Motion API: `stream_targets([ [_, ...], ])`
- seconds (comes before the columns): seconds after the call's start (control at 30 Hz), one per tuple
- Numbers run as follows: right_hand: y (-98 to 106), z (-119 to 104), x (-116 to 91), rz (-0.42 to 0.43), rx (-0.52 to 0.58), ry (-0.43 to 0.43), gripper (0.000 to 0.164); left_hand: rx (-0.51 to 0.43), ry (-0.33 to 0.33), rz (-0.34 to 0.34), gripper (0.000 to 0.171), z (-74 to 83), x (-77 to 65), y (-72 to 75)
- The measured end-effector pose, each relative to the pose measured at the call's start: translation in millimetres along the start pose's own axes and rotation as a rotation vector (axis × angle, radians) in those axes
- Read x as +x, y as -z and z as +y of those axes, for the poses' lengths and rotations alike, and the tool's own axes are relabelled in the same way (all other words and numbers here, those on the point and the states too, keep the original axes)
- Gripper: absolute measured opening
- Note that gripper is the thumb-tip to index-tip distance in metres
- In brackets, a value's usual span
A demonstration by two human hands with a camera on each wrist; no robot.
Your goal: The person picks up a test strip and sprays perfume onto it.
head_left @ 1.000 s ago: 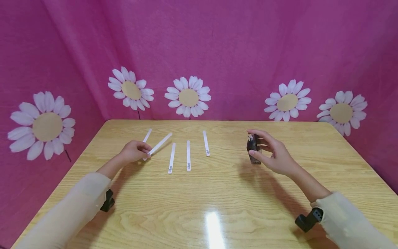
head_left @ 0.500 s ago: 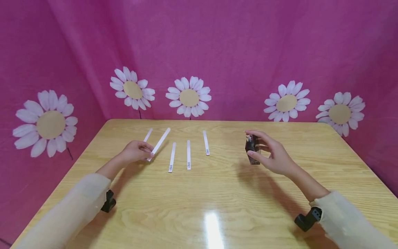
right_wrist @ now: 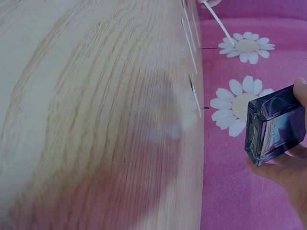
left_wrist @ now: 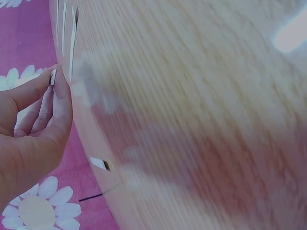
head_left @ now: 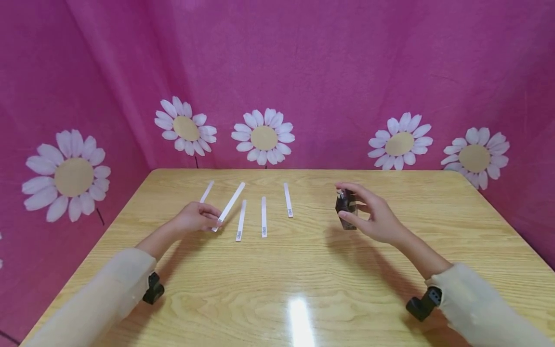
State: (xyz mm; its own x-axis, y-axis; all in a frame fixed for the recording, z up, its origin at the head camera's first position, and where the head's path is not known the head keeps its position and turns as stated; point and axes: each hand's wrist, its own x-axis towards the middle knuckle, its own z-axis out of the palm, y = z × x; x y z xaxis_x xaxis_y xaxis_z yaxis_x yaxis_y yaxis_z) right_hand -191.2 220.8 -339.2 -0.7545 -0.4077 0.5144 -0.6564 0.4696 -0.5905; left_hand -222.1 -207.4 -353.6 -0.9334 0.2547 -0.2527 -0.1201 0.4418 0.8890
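Note:
My left hand [head_left: 197, 218] pinches a white paper test strip [head_left: 231, 200] by its near end, between thumb and fingers. The strip slants up and away to the right; in the left wrist view only the small end of the held strip [left_wrist: 53, 77] shows at the fingertips. On the right, my right hand [head_left: 379, 219] grips a dark glass perfume bottle [head_left: 343, 207] upright above the table, index finger over the sprayer top and thumb on its side. The right wrist view shows the bottle's glass base [right_wrist: 276, 127] and faces, with the sprayer hidden.
Several more white strips lie on the wooden table [head_left: 269, 279]: one strip [head_left: 206, 191] behind my left hand, others such as the middle strip [head_left: 264, 217] and the far right strip [head_left: 288, 200] between the hands. A pink flowered cloth [head_left: 329, 86] hangs behind the table.
My left hand has moved right and slightly nearer with its strip, toward the lying strips. The right hand has shifted slightly left with the perfume bottle.

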Motion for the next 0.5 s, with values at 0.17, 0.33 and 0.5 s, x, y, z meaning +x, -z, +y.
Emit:
stream_targets([
  [0.17, -5.8, -1.4, 2.4, -0.012, 0.005, 0.000, 0.059, 0.002, -0.007, -0.003, 0.038, 2.3, 0.1, -2.9],
  [0.33, -8.6, -0.9, 4.0, -0.010, -0.003, 0.011, 0.058, 0.016, -0.011, -0.029, 0.035, 7.8, 3.5, -7.6],
  [0.5, -11.2, 1.5, 6.7, 0.002, 0.005, 0.023, 0.059, 0.007, -0.018, -0.047, 0.034, 14.5, 5.0, -14.1],
])
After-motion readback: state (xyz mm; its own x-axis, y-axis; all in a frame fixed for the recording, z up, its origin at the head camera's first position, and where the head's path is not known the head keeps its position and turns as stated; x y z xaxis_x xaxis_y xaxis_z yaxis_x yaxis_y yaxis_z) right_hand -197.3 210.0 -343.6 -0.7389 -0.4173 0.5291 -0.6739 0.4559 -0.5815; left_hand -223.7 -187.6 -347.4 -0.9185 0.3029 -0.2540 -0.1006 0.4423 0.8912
